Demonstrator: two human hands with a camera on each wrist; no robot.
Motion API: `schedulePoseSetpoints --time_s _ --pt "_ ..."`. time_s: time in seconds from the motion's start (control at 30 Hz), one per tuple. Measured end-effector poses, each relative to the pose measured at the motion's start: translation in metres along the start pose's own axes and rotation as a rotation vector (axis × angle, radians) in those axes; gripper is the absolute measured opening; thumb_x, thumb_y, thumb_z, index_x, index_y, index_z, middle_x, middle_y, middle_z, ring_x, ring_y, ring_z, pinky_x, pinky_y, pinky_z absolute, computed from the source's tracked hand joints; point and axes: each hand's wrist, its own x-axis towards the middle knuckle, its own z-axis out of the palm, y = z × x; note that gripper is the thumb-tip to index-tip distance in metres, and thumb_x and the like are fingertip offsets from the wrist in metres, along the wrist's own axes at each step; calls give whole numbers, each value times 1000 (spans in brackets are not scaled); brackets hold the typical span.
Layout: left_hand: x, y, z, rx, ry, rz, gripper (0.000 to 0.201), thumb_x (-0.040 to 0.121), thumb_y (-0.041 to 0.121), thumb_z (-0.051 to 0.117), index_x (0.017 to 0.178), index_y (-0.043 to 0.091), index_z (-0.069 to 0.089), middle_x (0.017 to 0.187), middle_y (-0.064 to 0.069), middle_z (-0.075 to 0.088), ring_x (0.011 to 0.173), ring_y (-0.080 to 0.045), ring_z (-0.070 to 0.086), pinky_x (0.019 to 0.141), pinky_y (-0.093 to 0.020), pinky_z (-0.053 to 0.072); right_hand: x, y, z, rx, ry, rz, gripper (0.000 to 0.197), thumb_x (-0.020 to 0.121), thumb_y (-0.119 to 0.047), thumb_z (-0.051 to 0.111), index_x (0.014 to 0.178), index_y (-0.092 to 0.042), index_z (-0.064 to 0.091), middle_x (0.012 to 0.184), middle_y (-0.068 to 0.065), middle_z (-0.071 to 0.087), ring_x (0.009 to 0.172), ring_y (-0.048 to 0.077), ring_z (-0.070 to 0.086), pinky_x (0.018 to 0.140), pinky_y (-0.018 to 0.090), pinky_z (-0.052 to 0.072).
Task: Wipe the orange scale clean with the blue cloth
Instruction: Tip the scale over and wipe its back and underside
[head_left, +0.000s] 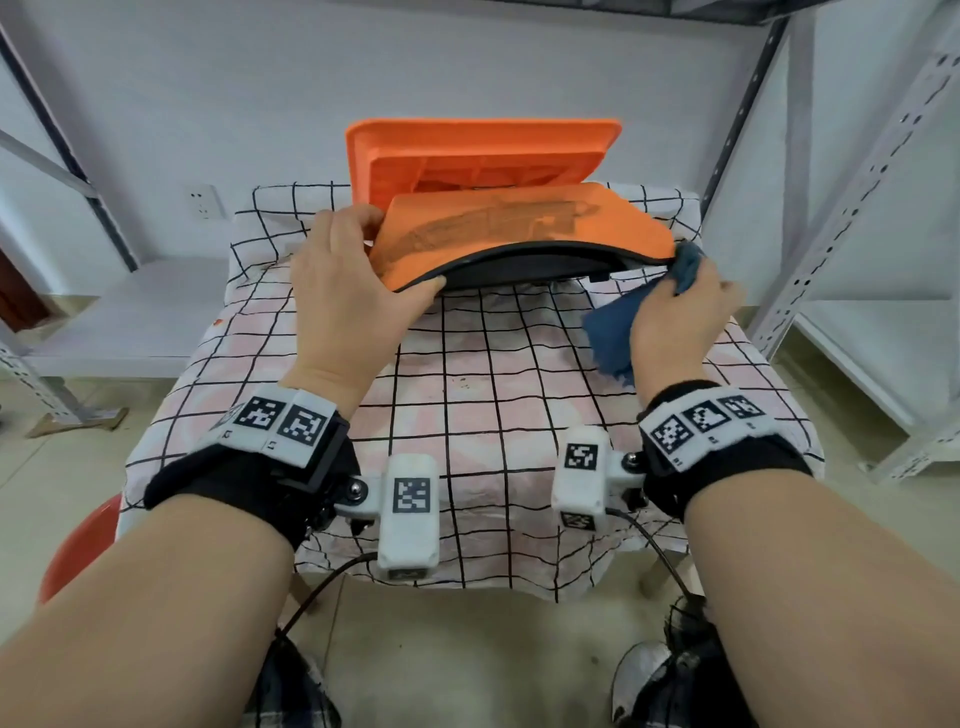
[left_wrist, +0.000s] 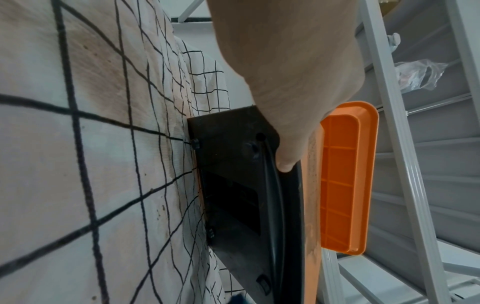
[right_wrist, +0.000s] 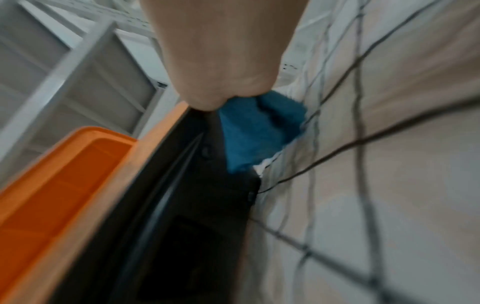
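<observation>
The orange scale (head_left: 519, 228) is tilted up off the checked tablecloth (head_left: 467, 374), its black underside (left_wrist: 233, 185) facing me and grey dirt streaked across its orange top. My left hand (head_left: 353, 275) grips its left end, thumb under the black rim. My right hand (head_left: 680, 317) holds the bunched blue cloth (head_left: 618, 327) against the scale's right corner. In the blurred right wrist view the blue cloth (right_wrist: 259, 131) sits between the black base (right_wrist: 182, 205) and the tablecloth.
An orange tray-like lid (head_left: 483, 150) stands upright behind the scale, ribbed side toward me. Grey metal shelving (head_left: 852, 208) flanks the table on both sides. A red stool (head_left: 78, 540) sits low left. A plastic bag (left_wrist: 420, 74) lies on a shelf.
</observation>
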Motion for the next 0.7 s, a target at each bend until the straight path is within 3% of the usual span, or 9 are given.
schedulePoseSetpoints --time_s 0.07,0.17,0.23,0.3,0.4,0.5,0.6,0.7 --pt "1 0 0 7 -3 13 67 63 41 79 115 8 53 110 -7 54 95 -22 52 87 -45 45 1 -11 3 105 87 8 31 93 -7 44 124 -6 53 121 14 39 102 19 44 96 17 34" --pt "2 -1 -1 8 -3 15 67 63 42 78 115 8 53 110 -7 55 94 -21 52 86 -44 45 -4 -21 6 38 92 -80 36 90 -16 48 125 -17 58 127 9 40 115 25 42 99 29 36" --pt "1 0 -1 7 -3 14 68 63 42 78 116 7 53 110 -8 55 95 -22 52 87 -43 44 -10 -26 10 -6 54 -126 36 89 -22 50 123 -21 59 130 7 41 118 26 39 100 34 34" --pt "1 0 -1 3 0 9 68 63 42 77 117 7 53 111 -8 54 97 -22 52 87 -41 44 -20 -32 14 59 -26 -287 39 87 -24 50 123 -12 60 129 13 43 119 30 41 103 33 32" --pt "1 1 0 3 2 0 68 63 41 78 117 8 53 111 -7 54 98 -22 52 89 -41 43 -31 -29 20 -65 -162 -458 49 91 -28 45 135 -8 47 142 23 33 133 37 31 113 47 25" --pt "1 1 0 10 0 16 68 62 40 78 116 7 53 111 -9 55 96 -24 52 87 -43 44 -22 -17 15 -210 -146 -481 52 94 -18 42 145 -13 34 151 19 22 138 35 21 116 44 17" --pt "0 1 1 16 4 32 67 62 39 78 115 6 54 109 -10 56 95 -25 53 85 -41 45 -13 -16 6 -254 -131 -332 55 94 -8 41 147 -17 29 152 15 18 132 36 23 111 38 20" --pt "0 0 1 13 8 35 66 62 39 78 114 5 54 108 -10 56 94 -24 53 84 -39 45 -28 -26 7 -329 -142 -421 61 87 -2 46 145 -14 32 148 18 22 127 37 26 106 39 24"
